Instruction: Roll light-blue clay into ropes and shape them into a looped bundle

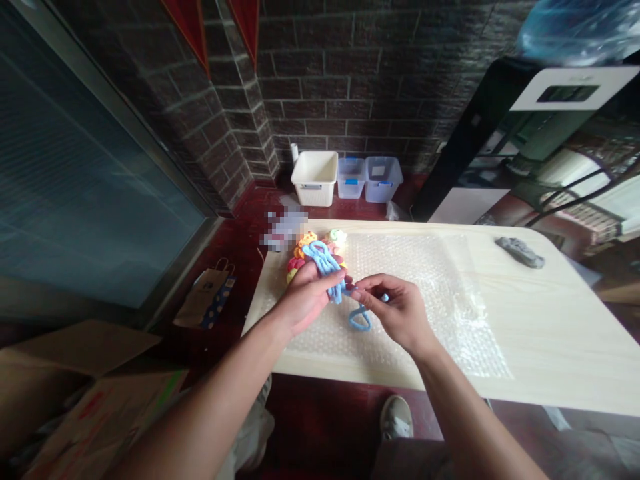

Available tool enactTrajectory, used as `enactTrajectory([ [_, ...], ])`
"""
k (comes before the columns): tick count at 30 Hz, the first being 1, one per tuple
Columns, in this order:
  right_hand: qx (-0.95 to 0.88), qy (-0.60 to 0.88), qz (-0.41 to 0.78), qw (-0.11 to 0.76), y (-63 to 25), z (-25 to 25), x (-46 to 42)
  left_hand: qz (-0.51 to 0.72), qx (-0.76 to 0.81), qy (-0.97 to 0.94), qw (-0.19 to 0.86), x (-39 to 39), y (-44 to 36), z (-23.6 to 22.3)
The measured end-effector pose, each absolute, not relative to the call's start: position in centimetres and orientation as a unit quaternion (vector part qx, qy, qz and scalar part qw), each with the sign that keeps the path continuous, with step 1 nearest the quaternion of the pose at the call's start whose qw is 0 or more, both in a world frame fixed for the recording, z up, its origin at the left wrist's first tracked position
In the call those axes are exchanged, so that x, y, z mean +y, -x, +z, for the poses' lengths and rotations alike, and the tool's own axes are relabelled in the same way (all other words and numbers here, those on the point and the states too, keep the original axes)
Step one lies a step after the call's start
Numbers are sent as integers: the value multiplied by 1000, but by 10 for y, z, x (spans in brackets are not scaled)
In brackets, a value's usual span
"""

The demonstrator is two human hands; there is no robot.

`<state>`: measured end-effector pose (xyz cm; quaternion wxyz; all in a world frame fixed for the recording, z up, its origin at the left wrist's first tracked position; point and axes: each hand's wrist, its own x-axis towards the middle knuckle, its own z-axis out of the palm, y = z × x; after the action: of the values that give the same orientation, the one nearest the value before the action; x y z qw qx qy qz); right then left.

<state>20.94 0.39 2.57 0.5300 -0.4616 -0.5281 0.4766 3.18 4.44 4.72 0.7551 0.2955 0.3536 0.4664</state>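
Near the centre of the frame, the left hand (pixel 306 293) has its thumb and fingers clamped on a looped bundle of light blue cord (pixel 327 267); to its right, the right hand (pixel 400 313) pinches a strand of it between thumb and fingertips — a loose loop hangs below. Multicoloured pieces (pixel 307 239) lie just beyond the left hand; bubble wrap (pixel 415 267) spreads across the pale table (pixel 550 327) — a grey bundle (pixel 520 252) lies at right.
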Motion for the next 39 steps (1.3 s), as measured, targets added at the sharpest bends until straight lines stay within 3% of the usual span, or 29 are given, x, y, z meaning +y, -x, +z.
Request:
enactTrajectory([
  [23, -627, 446, 473, 429, -209, 24, -1, 485, 315, -295, 761, 39, -38, 43],
  [39, -619, 467, 426, 465, -206, 25, -1, 486, 307, -286, 767, 39, -39, 43],
])
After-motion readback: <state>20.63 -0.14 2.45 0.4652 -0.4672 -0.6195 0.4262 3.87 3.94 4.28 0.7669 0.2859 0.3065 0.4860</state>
